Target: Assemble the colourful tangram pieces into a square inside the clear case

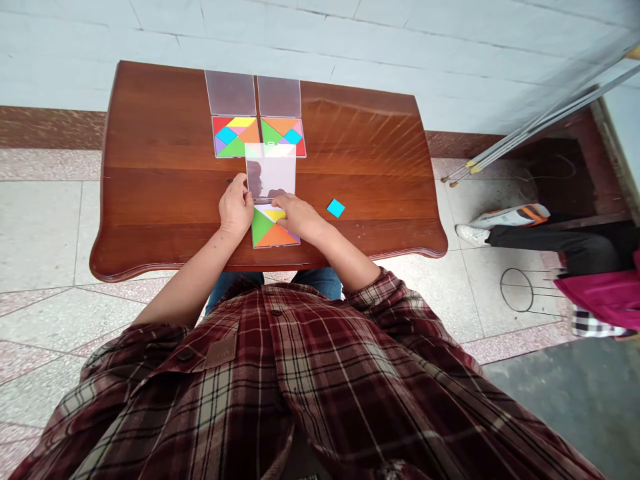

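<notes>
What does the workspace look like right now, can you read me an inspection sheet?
Surface: polished reddish-brown wooden table.
Job's things: near tangram tray with its clear lid raised; left far tray and right far tray, filled with coloured pieces, their lids lying open beyond them.
Clutter: loose blue square tile, right of the hands.
Grippers: left hand at the near lid's edge; right hand over the near tray's top edge.
Cables: nothing seen.
Surroundings: tiled floor; seated person's black-trousered leg; metal rods leaning by the wall.
</notes>
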### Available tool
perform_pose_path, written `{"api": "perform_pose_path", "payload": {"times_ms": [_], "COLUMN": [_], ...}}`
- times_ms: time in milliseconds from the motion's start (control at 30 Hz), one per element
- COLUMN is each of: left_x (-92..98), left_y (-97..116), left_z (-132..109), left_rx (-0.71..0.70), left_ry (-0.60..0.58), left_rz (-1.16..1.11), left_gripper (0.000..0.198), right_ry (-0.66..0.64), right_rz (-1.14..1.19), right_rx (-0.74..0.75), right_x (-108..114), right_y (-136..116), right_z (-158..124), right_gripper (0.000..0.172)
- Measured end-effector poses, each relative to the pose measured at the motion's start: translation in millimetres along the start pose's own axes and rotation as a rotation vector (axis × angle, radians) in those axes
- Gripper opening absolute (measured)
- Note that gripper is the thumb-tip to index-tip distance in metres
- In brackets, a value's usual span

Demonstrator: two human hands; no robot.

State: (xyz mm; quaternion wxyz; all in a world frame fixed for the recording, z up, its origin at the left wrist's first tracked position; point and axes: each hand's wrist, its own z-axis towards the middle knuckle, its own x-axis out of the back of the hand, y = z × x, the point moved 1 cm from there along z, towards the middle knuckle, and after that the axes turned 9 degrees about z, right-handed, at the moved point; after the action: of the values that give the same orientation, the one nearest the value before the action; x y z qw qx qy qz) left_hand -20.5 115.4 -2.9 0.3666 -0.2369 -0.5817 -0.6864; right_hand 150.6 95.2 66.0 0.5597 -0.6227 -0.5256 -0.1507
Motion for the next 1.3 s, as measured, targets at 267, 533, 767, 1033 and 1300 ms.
{"api": "perform_pose_path", "payload": {"times_ms": [267, 533, 767, 1033, 1300], "left_x": [1.4, 2.1, 1.9, 1.8, 0.4], "left_y": [-0.5, -0.7, -2.4, -5.3, -7.2], "left_z": [-0.1, 0.6, 1.3, 3.0, 4.0], "left_rx": [-0.020, -0.011, -0.033, -0.042, -0.027], "left_ry": [0.012, 0.004, 0.009, 0.047, 0.021], "left_rz": [0.022, 0.038, 0.024, 0.038, 0.013], "left_gripper": [0.028, 0.022, 0.023, 0.029, 0.023], "right_ry": [-0.119, -0.087, 0.169, 0.432, 0.501], "right_rz": [-0.100, -0.036, 0.372, 0.421, 0.091], "right_rx": [0.081, 0.063, -0.040, -0.307, -0.237], "right_x": [6.4, 9.0, 11.8, 36.1, 28.9], "right_y": [9.2, 13.7, 54.1, 106.4, 86.6], "right_z": [-3.4, 6.5, -0.8, -15.5, -16.2], "right_gripper": [0.045, 0.021, 0.004, 0.019, 0.028]}}
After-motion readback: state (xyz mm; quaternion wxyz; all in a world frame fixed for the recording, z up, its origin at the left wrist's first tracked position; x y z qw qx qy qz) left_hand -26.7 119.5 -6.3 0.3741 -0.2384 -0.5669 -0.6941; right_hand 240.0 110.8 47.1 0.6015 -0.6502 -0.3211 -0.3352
